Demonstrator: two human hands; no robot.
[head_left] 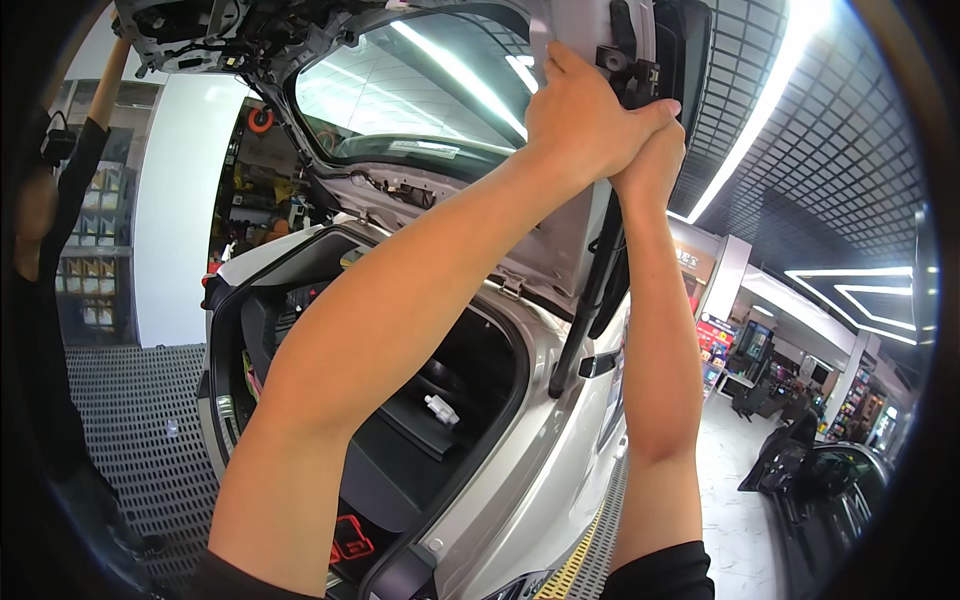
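- My left hand (582, 118) and right hand (652, 165) are raised together at the right edge of the open tailgate (562, 238), well above the boot (378, 475).
- The black fitting (630, 68) sits on that edge, just beyond my hands; my left hand is nearer to it, with the right hand tucked behind on the near side.
- My left thumb stretches to the right, apart from my upper fingertips, and overlaps the right hand in view. I cannot tell whether the left is pinching anything.
- My right fingers are hidden behind the left hand, so I cannot tell what they close on.
- The dark strut (576, 325) lies between my forearms; its long axis slants from the car body up and right toward my hands, its upper end hidden.
- The window (400, 110) lies left of my hands.
- Far left, another person (90, 150) has an arm raised to the tailgate's other side.
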